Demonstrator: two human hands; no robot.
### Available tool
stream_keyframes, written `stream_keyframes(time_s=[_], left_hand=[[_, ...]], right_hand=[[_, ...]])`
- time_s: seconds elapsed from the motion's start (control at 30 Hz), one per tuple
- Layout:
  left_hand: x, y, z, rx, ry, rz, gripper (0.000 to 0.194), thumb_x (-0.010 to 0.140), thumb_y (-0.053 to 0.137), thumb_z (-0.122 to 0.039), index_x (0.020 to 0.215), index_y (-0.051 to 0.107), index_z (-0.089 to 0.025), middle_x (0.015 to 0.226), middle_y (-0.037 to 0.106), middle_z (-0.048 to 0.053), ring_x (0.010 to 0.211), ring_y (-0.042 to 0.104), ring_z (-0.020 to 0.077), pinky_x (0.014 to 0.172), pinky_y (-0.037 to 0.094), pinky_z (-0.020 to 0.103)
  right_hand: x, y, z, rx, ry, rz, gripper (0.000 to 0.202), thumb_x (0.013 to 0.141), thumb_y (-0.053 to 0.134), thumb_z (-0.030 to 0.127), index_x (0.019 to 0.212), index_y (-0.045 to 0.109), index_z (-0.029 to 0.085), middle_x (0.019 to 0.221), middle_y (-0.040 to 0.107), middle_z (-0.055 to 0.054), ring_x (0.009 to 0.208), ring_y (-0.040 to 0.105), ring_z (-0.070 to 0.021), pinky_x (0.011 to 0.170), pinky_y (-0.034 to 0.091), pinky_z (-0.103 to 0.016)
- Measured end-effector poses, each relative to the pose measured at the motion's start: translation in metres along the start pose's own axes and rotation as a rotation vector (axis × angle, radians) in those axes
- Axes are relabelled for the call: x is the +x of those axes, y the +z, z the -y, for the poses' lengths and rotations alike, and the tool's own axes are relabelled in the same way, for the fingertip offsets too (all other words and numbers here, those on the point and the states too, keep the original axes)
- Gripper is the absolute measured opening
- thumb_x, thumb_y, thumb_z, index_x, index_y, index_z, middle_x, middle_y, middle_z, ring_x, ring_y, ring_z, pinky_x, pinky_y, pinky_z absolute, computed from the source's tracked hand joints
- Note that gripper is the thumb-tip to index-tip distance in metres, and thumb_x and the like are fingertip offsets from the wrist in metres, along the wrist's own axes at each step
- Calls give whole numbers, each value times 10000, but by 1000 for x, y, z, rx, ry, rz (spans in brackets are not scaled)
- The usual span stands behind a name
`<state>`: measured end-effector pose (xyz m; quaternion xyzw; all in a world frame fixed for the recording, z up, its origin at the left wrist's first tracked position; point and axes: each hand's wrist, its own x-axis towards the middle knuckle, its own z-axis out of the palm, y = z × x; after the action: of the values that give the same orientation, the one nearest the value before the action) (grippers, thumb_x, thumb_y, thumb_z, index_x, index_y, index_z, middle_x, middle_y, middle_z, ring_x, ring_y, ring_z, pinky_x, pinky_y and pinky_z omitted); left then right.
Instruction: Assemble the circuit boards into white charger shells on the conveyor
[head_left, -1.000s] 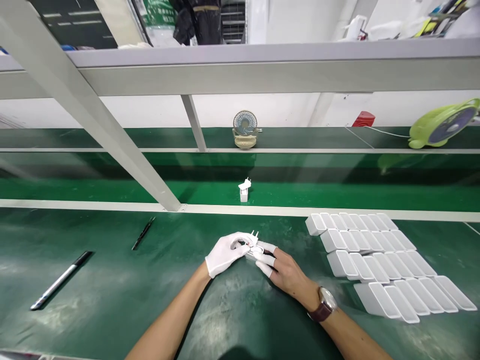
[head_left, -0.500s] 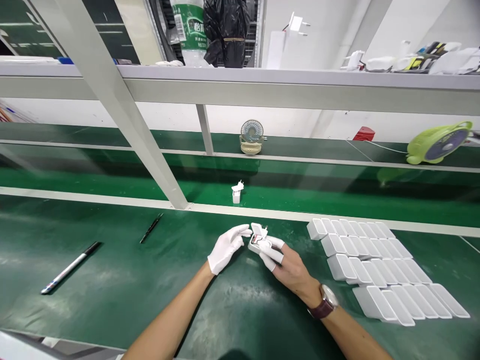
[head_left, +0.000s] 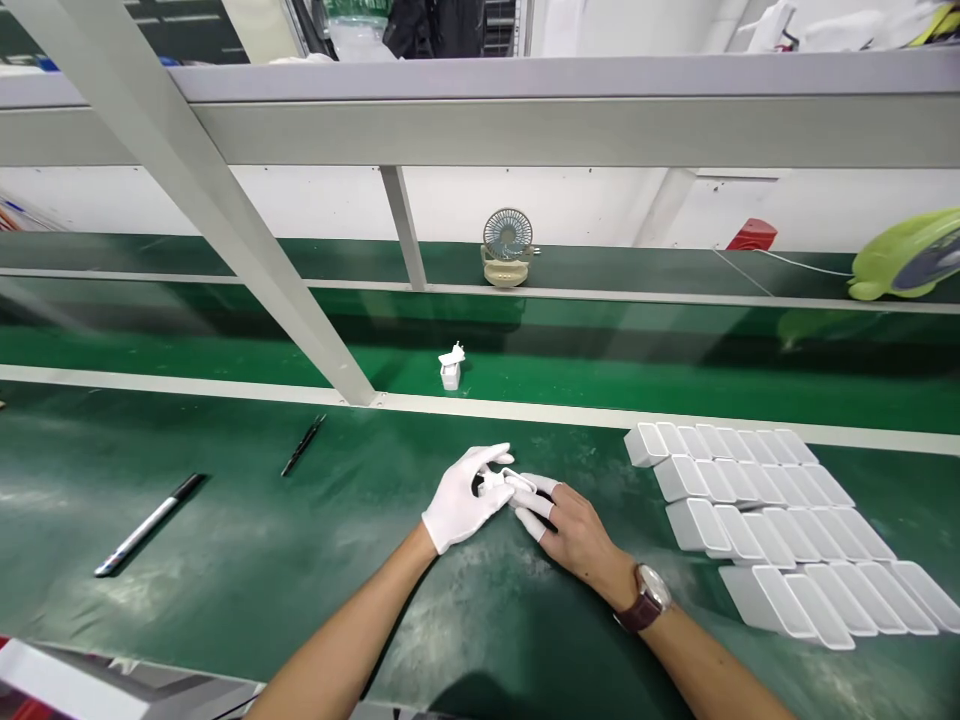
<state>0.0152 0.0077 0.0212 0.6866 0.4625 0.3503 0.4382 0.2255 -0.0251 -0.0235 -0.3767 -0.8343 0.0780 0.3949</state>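
Note:
A small white plastic piece [head_left: 495, 482] is between my two hands, partly hidden by the fingers. My left hand [head_left: 463, 498], in a white glove, closes on its left side with thumb and fingers. From the right, my right hand [head_left: 570, 525], with white finger covers and a watch at the wrist, holds the piece at its other side. Beyond the hands, a similar white piece [head_left: 451, 370] stands on the green strip behind the pale rail.
Rows of white open trays [head_left: 765, 530] stand at the right. A marker [head_left: 150, 525] and a black pen [head_left: 303, 446] lie at the left. Farther back are a small fan [head_left: 507, 248], a green fan [head_left: 904, 258] and a slanted metal post [head_left: 247, 235].
My left hand has moved in from beside the white piece and now grips it. The piece is turned and more covered by fingers. The camera view has tilted down.

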Motion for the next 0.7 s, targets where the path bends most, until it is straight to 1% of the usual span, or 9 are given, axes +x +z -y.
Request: stream_keyframes(time_s=[0.07,0.13,0.23,0.27,0.33,0.4,0.47,0.7], left_hand=[[1,0,1,33,-13,14,602,778,698,-228,1355,527,-248,1211,637,69,850,588,157,824,531,345],[3,-1,3,52,-23,51,722,711,756,-215,1382,493,-254,1226,628,66,828,587,153,820,541,354],[6,-1,7,64,20,122,807,637,823,-213,1375,500,-259,1213,624,63,934,618,188,874,545,380],[7,0,9,70,44,135,792,629,834,-219,1356,521,-256,1199,626,66,987,622,206,905,539,391],[7,2,12,92,79,137,695,656,825,-232,1304,576,-246,1180,628,75,1057,622,228,947,526,402],[7,5,17,127,84,119,560,713,785,-234,1249,623,-244,1172,629,80,1049,635,225,942,530,398],[6,8,21,158,79,102,476,756,751,-238,1219,645,-251,1166,633,77,1031,644,217,927,538,390],[5,10,27,174,87,94,438,781,751,-261,1207,651,-257,1165,634,68,1023,646,204,900,552,364]], right_hand=[[-1,-7,0,5,7,-19,487,930,629,198,1398,508,261,1286,621,-121,1106,653,-248,896,594,-421],[-1,-14,0,21,26,-65,501,914,655,192,1390,510,252,1253,643,-114,1108,654,-242,909,591,-416],[-1,-19,-2,7,18,-100,480,891,679,166,1344,547,257,1165,681,-97,1053,673,-232,870,601,-403],[-1,-19,-3,-6,6,-98,477,885,687,162,1334,554,256,1152,685,-97,1041,675,-233,855,603,-403],[-2,-19,-6,-27,-17,-88,490,871,702,155,1328,551,247,1142,685,-102,1035,673,-238,839,603,-408],[-4,-18,-8,-52,-31,-77,517,862,712,152,1339,533,238,1140,681,-107,1036,667,-244,837,600,-418],[-5,-17,-9,-80,-38,-68,539,865,710,160,1359,508,236,1136,677,-112,1029,663,-249,838,597,-429],[-5,-16,-6,-144,-32,-18,549,879,688,188,1384,473,210,1111,651,-134,1021,638,-275,846,586,-457]])
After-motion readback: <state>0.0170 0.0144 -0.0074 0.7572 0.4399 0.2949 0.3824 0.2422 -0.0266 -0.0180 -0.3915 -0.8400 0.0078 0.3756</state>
